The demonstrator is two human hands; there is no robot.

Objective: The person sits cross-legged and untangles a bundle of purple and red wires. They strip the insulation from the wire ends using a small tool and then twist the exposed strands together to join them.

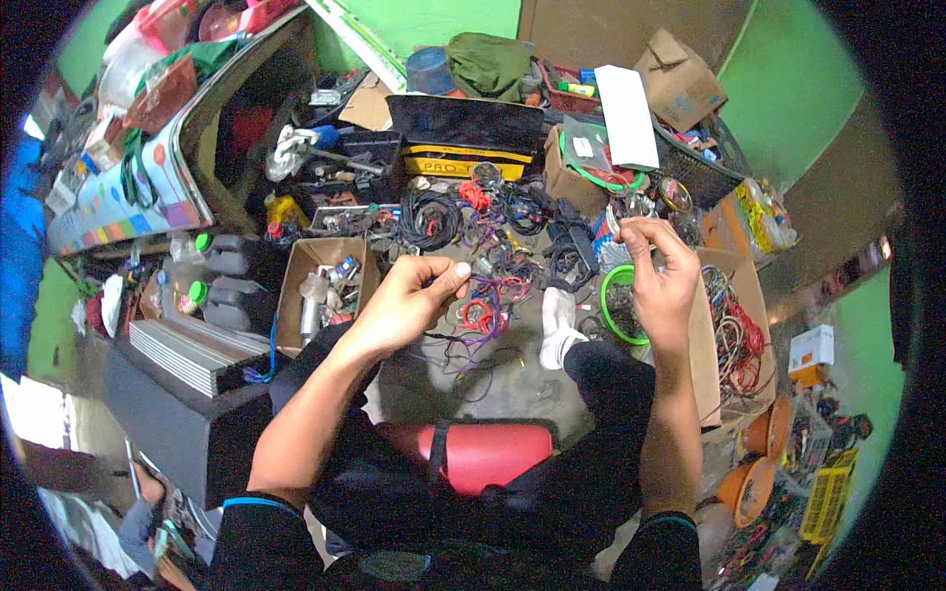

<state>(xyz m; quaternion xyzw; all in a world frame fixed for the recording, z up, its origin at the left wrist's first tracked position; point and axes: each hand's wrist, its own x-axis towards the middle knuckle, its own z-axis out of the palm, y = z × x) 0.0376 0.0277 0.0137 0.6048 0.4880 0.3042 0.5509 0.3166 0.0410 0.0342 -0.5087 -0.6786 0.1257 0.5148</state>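
Note:
My left hand (414, 295) is raised over the floor, its thumb and forefinger pinched together. A thin purple wire (496, 307) meets the fingertips and hangs in a loose loop with other strands. My right hand (662, 281) is held up on the right, with fingers curled and thumb against the forefinger. Whatever it pinches, if anything, is too small to make out. A tangle of thin coloured wires (507, 264) lies on the floor between the hands and beyond them. Below my right hand stands a green-rimmed basket (621, 303).
A cardboard box of small parts (325, 286) stands left, and a box of red and white wires (734, 335) right. Coiled black cable (430, 219) lies ahead, before a black and yellow toolbox (465, 163). My foot in a white sock (558, 327) rests by a red cylinder (493, 455).

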